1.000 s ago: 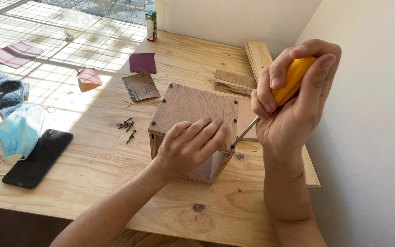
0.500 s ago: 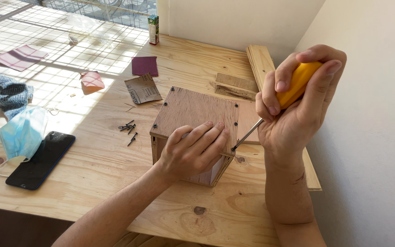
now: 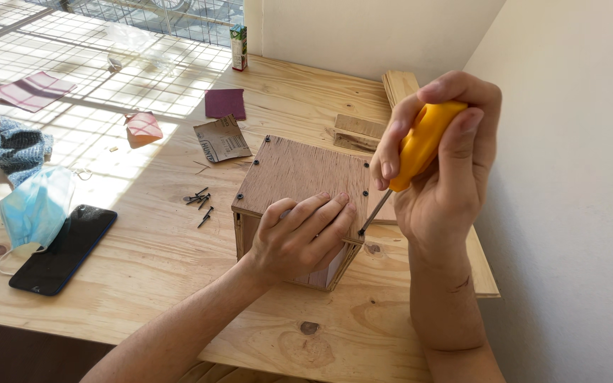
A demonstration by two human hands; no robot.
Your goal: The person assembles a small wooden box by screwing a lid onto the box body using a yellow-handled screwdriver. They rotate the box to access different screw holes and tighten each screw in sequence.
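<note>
Head view: left hand (image 3: pixel 299 237) pressing wooden box (image 3: pixel 299 177) steady; right hand (image 3: pixel 438 163) gripping yellow screwdriver (image 3: pixel 420 145); keep tip seated square in corner screw (image 3: pixel 361 232).

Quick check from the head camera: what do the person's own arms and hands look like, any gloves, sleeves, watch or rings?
Both are bare. The left hand and right hand have no gloves, and no rings show on the visible fingers. Both forearms are uncovered to the frame edge, with no sleeves and no watch or bands at the wrists. Fingernails are short and unpainted.
</note>
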